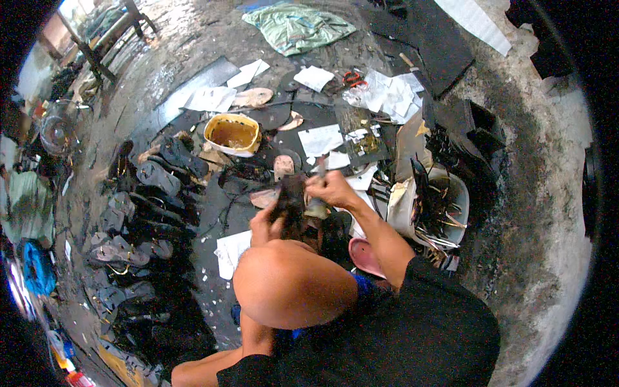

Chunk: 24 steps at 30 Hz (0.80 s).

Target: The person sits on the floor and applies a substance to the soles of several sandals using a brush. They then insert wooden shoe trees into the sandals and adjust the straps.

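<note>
My left hand (263, 226) is closed around a dark sandal or shoe piece (292, 192), held upright just beyond my bare knee (293, 284). On its right side, my right hand (332, 189) grips a short hand tool (316, 208) with a pale yellowish lower end and a narrow upper end; blur hides its exact kind. The two hands nearly meet. A small pinkish sole piece (283, 166) lies just past the dark piece. Beside my right forearm is a pink sole (366, 257), partly covered.
A yellow-rimmed tub of brown paste (258, 143) stands ahead on the left. Dark sandals (158, 177) are heaped at left. To the right, a pale bin (459, 205) holds strips and tools. Paper scraps (320, 140) and red-handled scissors (353, 79) lie ahead.
</note>
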Tool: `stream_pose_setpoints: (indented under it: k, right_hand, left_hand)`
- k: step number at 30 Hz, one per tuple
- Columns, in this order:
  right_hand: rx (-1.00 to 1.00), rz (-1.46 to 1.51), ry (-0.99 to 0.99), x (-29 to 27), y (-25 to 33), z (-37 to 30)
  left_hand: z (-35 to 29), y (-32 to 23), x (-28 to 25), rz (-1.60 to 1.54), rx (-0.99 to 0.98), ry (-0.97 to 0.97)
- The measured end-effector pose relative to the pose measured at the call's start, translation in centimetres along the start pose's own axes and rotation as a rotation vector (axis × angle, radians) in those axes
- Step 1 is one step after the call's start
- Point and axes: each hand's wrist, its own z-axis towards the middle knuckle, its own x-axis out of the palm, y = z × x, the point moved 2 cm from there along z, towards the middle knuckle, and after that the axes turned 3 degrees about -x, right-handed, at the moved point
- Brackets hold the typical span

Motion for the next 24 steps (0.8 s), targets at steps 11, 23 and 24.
stream_pose_setpoints:
  k: [11, 23, 24]
  right_hand:
    - [0.723, 0.496, -0.573, -9.5, -13.9, 8.8]
    - [-0.305, 0.047, -0.110, 9.9, 8.0, 1.2]
    - [-0.439, -0.107, -0.217, 9.5, 9.2, 1.1]
  left_hand:
    - [0.2, 0.5, -4.5, 0.019, -0.335, 0.124]
    - [1.5, -5.7, -2.8, 0.197, -0.058, -0.007]
    - [1.7, -6.5, -2.9, 0.191, -0.071, -0.002]
